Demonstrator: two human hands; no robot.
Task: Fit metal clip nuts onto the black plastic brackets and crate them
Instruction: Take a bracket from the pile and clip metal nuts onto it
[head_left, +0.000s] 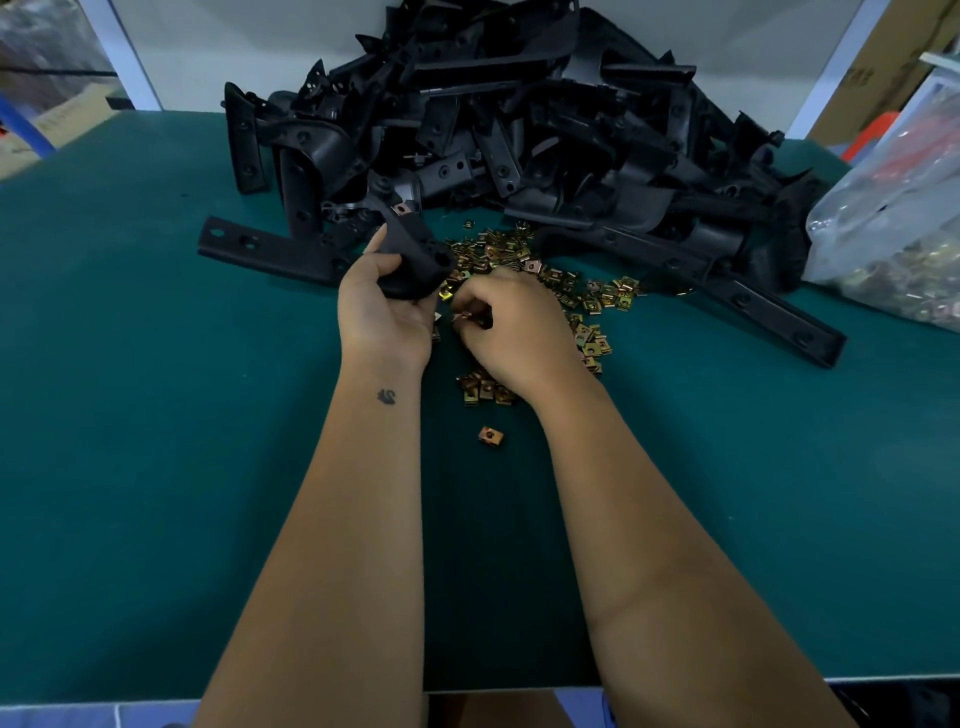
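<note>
Just above frame centre, the left hand (382, 306) grips a black moulded plastic bracket (415, 254), fingers curled around its lower body, the drilled tab end pointing up. Touching distance to its right, the right hand (511, 325) pinches a small brass-coloured metal clip nut (460, 316) at the fingertips, held against the bracket's lower edge; whether it is seated cannot be told. Around and beyond the right hand lies a loose scatter of clip nuts (519, 260) on the green table mat (156, 415), one stray nut (491, 435) nearer the viewer. Upper centre holds a large heap of black brackets (519, 130); at right edge, a clear plastic bag of more nuts (893, 234). No crate shows. Judgement: bracket looks light and stiff, best held by its thick body near the tab. The nut is tiny, springy, probably sharp-edged and slippery; pinch it by its flat faces, open end leading.
</note>
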